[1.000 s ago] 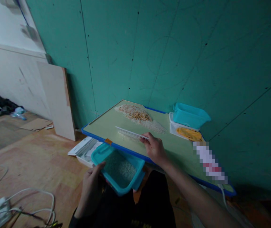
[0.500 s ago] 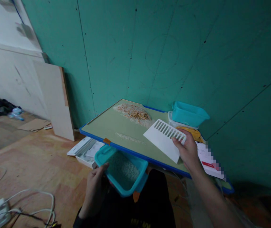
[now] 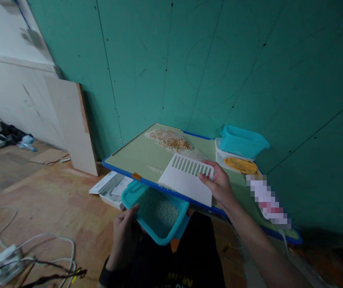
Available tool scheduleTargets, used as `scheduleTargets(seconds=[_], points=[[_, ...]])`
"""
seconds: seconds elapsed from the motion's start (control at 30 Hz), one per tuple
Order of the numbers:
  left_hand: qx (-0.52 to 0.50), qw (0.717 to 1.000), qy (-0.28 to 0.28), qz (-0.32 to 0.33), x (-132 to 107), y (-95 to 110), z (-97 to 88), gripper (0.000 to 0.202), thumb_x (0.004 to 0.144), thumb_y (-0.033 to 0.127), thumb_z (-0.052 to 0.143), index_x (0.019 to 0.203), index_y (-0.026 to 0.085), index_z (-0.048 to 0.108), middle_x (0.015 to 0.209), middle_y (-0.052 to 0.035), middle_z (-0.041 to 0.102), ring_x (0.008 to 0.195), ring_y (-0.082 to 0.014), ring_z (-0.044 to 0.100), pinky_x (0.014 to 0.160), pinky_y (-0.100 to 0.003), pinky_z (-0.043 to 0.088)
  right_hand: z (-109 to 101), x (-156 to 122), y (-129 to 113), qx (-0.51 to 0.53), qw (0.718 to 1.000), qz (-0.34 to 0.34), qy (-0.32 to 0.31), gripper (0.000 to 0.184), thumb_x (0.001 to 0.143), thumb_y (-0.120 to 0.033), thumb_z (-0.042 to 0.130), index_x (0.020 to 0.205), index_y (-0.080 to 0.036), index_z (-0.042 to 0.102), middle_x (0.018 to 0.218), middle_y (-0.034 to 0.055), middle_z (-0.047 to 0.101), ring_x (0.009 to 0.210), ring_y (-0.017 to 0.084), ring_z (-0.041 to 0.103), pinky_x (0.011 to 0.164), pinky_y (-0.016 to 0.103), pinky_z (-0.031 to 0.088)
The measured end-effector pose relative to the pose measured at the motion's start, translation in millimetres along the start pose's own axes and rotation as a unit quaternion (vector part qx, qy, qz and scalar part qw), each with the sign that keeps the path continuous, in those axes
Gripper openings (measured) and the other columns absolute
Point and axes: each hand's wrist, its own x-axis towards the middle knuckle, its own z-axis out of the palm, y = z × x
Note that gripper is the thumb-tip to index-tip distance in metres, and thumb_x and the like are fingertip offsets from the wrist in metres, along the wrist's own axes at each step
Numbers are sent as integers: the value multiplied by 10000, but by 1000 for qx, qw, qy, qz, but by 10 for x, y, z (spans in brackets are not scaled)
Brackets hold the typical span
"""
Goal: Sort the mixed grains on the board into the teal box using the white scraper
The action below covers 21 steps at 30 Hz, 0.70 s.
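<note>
In the head view, I am watching the left hand (image 3: pixel 125 230) gripping a teal container (image 3: pixel 162 241) of white grains (image 3: pixel 165 214) just below the bench (image 3: pixel 132 154), while the right hand (image 3: pixel 221 186) is holding a slotted white scraper (image 3: pixel 186 183) over the bench's blue near edge (image 3: pixel 151 185).

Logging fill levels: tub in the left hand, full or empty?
Neither, partly filled: pale grains lie inside the blue tub, below its rim.

Bare hands (image 3: pixel 125 228), black sleeve (image 3: pixel 113 275) at the left wrist, uncovered right forearm (image 3: pixel 257 244), black clothing (image 3: pixel 153 266) with yellowish lettering (image 3: pixel 181 279)
</note>
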Motion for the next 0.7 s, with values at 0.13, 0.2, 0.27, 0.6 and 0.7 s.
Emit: scheduleTargets(seconds=[0.13,0.2,0.27,0.6,0.7], points=[[-28,999,-9,-25,13,0,-32,465,678,483,820,376,209,598,358,6,497,337,-113,428,364,-260,333,65,51,-52,36,999,23,-4,552,674,-443,835,1135,-224,624,914,35,742,764,219,673,698,340,554],[-32,999,1,-27,20,-17,-36,461,678,468,818,370,210,593,353,2,496,337,-121,441,368,-265,341,48,114,-46,47,998,20,24,569,664,-433,835,1144,-218,617,919,36,737,783,222,675,714,342,552],[-42,999,11,-23,21,-36,-31,467,701,458,802,368,210,587,352,1,500,339,-124,445,366,-266,334,18,180,-8,44,997,8,65,574,667,-425,825,1155,-214,607,933,42,734,815,234,681,736,357,557],[-17,999,36,-20,21,-22,-30,500,715,505,797,376,225,560,324,12,479,296,-139,438,343,-275,283,43,222,170,-1,998,6,57,526,714,-437,793,1154,-211,611,998,76,731,861,261,676,765,392,554],[-10,999,40,-20,40,-22,-53,506,710,502,788,361,235,537,319,20,449,317,-128,402,369,-276,317,58,219,178,8,999,9,42,538,703,-437,817,1156,-222,621,1018,69,727,878,261,670,779,391,544]])
